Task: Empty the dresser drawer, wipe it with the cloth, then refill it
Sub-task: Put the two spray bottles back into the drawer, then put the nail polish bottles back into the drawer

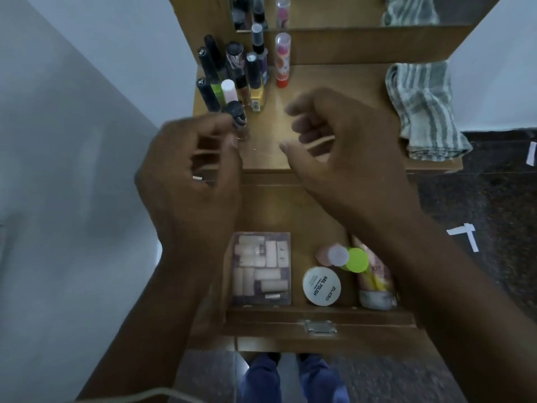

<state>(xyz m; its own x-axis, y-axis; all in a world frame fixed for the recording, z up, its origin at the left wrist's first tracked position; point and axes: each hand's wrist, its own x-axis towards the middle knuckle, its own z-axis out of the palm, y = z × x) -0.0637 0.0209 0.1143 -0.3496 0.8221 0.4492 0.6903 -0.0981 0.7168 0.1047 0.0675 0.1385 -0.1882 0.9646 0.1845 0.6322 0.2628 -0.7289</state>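
The left hand (191, 158) pinches a small dark-capped bottle (236, 119) between thumb and fingertips, just at the near edge of a cluster of nail-polish bottles (232, 74) standing on the dresser top (334, 80); the right hand (343, 141) hovers beside it with fingers loosely curled, holding nothing – the two hands apart; a striped cloth (424, 109) lies on the right of the dresser top; below, the open drawer (290, 315) holds a flat palette box (261, 269), a white round jar (322, 285), a green-capped bottle (356, 258) and a tube (374, 283) – all towards its front.
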